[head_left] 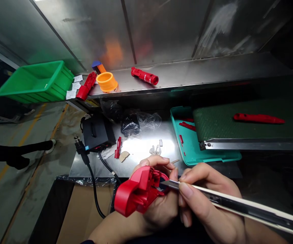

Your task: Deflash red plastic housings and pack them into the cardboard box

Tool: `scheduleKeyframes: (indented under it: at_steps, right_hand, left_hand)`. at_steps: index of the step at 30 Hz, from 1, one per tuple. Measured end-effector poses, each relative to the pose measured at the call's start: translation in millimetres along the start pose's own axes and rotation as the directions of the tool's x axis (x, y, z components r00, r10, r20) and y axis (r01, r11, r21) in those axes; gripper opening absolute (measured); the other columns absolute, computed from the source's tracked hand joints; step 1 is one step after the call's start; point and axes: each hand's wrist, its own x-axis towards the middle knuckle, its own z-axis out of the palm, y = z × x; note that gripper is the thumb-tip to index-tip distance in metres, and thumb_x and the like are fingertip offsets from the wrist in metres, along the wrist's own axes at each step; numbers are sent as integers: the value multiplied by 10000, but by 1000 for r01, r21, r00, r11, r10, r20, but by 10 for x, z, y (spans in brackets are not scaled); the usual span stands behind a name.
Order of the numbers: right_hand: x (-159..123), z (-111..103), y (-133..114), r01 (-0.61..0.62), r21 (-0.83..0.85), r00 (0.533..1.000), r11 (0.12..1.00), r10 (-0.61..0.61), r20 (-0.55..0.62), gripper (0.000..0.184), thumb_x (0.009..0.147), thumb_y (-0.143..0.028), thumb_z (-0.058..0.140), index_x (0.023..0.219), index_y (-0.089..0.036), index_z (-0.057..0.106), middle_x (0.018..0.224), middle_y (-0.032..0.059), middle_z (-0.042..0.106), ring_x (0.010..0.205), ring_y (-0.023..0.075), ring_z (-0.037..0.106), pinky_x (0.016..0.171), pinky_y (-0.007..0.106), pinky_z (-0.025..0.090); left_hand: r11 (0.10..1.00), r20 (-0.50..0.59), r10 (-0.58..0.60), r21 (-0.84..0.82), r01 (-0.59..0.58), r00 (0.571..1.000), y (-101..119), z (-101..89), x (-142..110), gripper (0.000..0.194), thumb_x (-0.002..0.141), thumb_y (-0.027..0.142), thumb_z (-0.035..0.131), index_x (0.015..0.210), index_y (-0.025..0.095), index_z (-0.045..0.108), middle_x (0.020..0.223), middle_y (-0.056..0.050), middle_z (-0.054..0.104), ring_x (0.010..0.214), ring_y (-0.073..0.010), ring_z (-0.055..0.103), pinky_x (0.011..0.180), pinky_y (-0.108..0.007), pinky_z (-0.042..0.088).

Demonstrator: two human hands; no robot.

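My left hand (pixel 159 203) is closed round a red moulded plastic part (pixel 137 191), held low in the middle of the view. My right hand (pixel 207 200) grips a long cream-handled utility knife (pixel 238 203), thumb and forefinger pinched near the blade. The blade tip (pixel 165 183) touches the edge of the red part.
A steel bench (pixel 141 149) carries a black device with a cable (pixel 97 134), plastic scraps and a small red piece (pixel 117 147). A teal tray (pixel 189 145) lies under a conveyor belt (pixel 238 123) carrying a red part (pixel 258 118). The shelf holds an orange cup (pixel 106 81), red parts and a green bin (pixel 37 81).
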Motion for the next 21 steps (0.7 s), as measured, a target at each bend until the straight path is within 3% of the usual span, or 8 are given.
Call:
scheduleKeyframes:
  at_steps: [5, 11, 21]
  right_hand:
    - [-21, -21, 1, -31, 10, 999, 999, 30, 38, 32, 1021, -277, 619, 994, -265, 607, 621, -26, 678, 471, 149, 653, 445, 234, 507]
    - [-50, 86, -72, -208, 37, 967, 978, 211, -144, 266, 966, -446, 704, 884, -211, 614, 563, -15, 636, 453, 123, 601, 467, 233, 459]
    - [-34, 49, -71, -205, 8, 974, 979, 205, -101, 257, 949, -458, 720, 858, -237, 628, 595, -5, 663, 461, 153, 623, 482, 273, 485]
  left_hand:
    - [999, 9, 41, 8, -41, 999, -14, 13, 0, 572, 822, 27, 745, 1226, 398, 579, 994, 12, 654, 737, -157, 685, 661, -318, 604]
    - [978, -48, 207, -29, -208, 977, -82, 61, 38, 777, 804, -46, 681, 1374, 472, 570, 982, 18, 655, 698, -126, 662, 606, -261, 579]
    - [984, 24, 179, -6, -179, 984, -126, -24, -8, 778, 864, 9, 696, 1412, 528, 507, 1002, 11, 666, 690, -148, 673, 636, -327, 594]
